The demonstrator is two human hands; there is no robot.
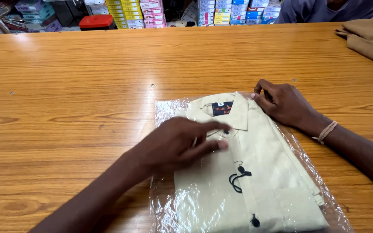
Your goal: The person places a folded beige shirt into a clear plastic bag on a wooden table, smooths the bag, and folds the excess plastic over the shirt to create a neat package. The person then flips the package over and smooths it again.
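The folded shirt point(255, 172) is pale cream with dark buttons and lies flat inside a clear plastic bag point(169, 198), near the front edge of the wooden table point(65, 108), right of centre. Its collar points away from the person, and a dark label point(222, 108) sits inside the collar. A black tag loop point(236, 179) rests on the placket.

Handling judgement: the shirt looks light and soft, and would likely sag if lifted by one edge. The film appears thin, crinkled and slippery, so the shirt could slide inside it. Support under both long sides, or a grip at the collar end together with the lower end, seems safest. The collar is probably the stiffest part.

The left hand point(175, 142) lies palm-down on the upper chest of the shirt, fingers spread and extended toward the placket, pressing rather than gripping. The right hand point(281, 103) rests at the far right corner beside the collar, fingers curled at the bag's edge; whether they pinch the film cannot be determined.

Further out, a brown folded garment point(370, 36) lies at the far right corner of the table. Stacked coloured boxes point(152, 13) line the background, and another person's grey sleeve point(307, 11) shows beyond the table.
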